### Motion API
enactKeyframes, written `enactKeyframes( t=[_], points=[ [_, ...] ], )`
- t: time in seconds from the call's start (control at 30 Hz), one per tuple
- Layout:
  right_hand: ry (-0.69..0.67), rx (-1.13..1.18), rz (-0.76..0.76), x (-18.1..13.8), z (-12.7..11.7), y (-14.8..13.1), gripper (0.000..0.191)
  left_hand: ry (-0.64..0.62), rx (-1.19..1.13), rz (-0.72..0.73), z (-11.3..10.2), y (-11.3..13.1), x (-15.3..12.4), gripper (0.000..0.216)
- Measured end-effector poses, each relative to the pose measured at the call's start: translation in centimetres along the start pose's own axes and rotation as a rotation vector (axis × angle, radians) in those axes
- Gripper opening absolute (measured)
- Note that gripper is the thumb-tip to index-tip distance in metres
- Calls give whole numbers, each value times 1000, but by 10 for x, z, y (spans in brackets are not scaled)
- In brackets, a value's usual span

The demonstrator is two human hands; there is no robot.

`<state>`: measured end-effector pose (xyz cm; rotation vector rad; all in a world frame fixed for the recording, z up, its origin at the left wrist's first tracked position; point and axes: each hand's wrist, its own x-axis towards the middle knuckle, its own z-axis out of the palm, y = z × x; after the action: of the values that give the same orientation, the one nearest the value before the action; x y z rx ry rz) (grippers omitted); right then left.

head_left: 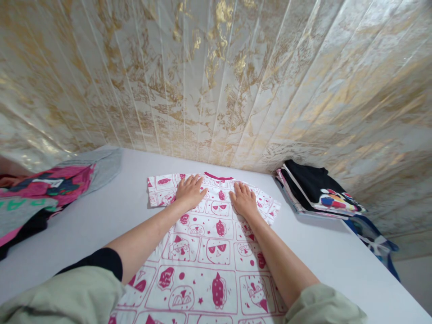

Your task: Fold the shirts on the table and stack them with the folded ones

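Observation:
A white T-shirt with pink cartoon panels (pixel 205 252) lies spread flat on the pale table (pixel 111 216), its pink collar toward the wall. My left hand (pixel 190 191) rests flat on the shirt near its left shoulder, fingers stretched out. My right hand (pixel 243 199) lies flat on the shirt near the right shoulder, fingers also extended. Neither hand holds anything.
A loose heap of pink, grey and black clothes (pixel 43 193) sits at the table's left. A folded stack topped by a black printed shirt (pixel 315 191) sits at the back right. Blue cloth (pixel 374 236) hangs off the right edge. A gold-and-white panelled wall (pixel 216 81) backs the table.

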<state>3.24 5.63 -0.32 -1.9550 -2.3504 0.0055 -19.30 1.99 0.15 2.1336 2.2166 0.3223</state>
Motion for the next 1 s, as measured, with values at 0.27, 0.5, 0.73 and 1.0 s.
enactKeyframes(
  t=[0.27,0.5,0.73,1.0],
  points=[
    [9,16,1,-2,-2,-1,60,17,-4,6,3,-2,1,63],
    [25,8,3,-1,0,-2,60,35,-6,6,4,-2,1,62],
    [6,-10,10,-2,-1,-3,60,86,-14,65,6,-2,0,64],
    [15,30,29,-2,0,-8,60,-24,-14,88,-2,-16,10,64]
  ],
)
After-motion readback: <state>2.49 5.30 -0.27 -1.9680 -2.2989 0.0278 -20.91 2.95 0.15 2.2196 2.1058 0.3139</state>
